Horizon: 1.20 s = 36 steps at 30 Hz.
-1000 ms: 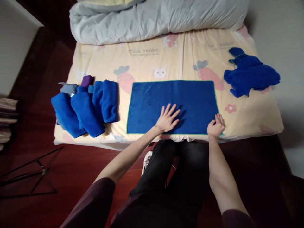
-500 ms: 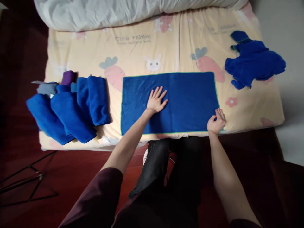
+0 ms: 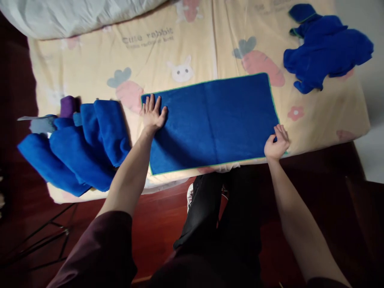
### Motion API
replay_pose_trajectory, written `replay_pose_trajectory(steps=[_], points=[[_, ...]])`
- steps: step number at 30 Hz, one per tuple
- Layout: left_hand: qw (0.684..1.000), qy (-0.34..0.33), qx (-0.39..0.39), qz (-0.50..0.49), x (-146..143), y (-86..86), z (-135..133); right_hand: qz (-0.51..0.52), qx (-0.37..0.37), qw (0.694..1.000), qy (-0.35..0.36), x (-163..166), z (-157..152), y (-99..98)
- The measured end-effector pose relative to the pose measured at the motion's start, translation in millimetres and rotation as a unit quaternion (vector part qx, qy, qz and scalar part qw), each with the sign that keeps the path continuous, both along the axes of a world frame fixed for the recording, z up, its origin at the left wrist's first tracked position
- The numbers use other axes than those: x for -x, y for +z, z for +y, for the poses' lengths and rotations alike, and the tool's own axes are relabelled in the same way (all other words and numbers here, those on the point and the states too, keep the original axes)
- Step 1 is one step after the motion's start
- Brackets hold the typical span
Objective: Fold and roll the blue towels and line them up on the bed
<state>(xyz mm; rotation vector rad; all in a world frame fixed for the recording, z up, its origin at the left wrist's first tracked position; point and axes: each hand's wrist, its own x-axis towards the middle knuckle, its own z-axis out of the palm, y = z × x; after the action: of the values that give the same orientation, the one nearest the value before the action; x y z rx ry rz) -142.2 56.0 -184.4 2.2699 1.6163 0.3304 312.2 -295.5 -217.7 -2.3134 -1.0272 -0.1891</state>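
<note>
A blue towel with green edging lies spread flat as a rectangle near the front of the bed, a faint crease down its middle. My left hand rests flat on its far left corner, fingers spread. At the near right corner, my right hand has its fingers curled closed around the towel's edge. Left of the towel lies a group of folded blue towels, with a purple cloth and a grey cloth behind them. A crumpled blue towel sits at the far right.
The bed has a yellow sheet printed with carrots and a rabbit. A white quilt is bunched along its back left. Below the bed's front edge is a dark red floor, with a thin black metal stand at left.
My left hand has slid left across the towel, from near its middle to the far left corner. My right hand keeps its hold at the right corner. The camera view has tilted.
</note>
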Motion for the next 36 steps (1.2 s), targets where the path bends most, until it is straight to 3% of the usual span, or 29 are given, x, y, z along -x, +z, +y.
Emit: replay_pose_trajectory(steps=[3,5,7,11,13,15,22,27,31,33,36], points=[[1.000,-0.001,0.025,0.016,2.3,4.8,16.4,0.002,-0.001,1.000,0.002,-0.8,-0.9,-1.6],[0.999,0.001,0.029,0.019,-2.6,10.4,5.6,0.006,0.000,1.000,-0.002,0.8,-0.6,-1.1],[1.000,-0.005,0.015,0.018,-9.5,15.4,-29.6,0.013,0.001,1.000,-0.006,3.4,0.2,0.0],[0.998,-0.062,-0.021,0.013,-7.9,15.1,-140.1,0.026,-0.001,1.000,-0.009,6.5,1.6,1.2],[0.999,-0.027,-0.034,0.008,1.6,10.3,-183.7,0.025,-0.001,1.000,-0.009,6.1,2.0,0.6],[0.999,0.017,-0.045,-0.004,10.7,4.9,-207.0,0.021,-0.006,1.000,-0.007,5.3,2.4,-0.3],[0.991,0.063,-0.078,-0.085,14.5,-4.7,-206.0,0.016,-0.013,1.000,0.000,10.1,1.7,12.5],[0.988,0.064,-0.069,-0.126,10.0,-7.6,-208.0,0.040,0.062,0.997,-0.012,16.4,5.0,39.3],[0.984,0.058,-0.080,-0.145,9.8,-12.0,-207.8,0.017,0.143,0.989,-0.040,46.0,42.7,64.0],[0.983,0.059,-0.092,-0.145,10.0,-13.1,-207.3,0.010,0.173,0.984,0.027,80.9,77.0,73.5],[0.982,0.063,-0.099,-0.147,10.0,-12.9,-207.7,0.013,0.167,0.966,0.197,155.3,134.0,80.2]])
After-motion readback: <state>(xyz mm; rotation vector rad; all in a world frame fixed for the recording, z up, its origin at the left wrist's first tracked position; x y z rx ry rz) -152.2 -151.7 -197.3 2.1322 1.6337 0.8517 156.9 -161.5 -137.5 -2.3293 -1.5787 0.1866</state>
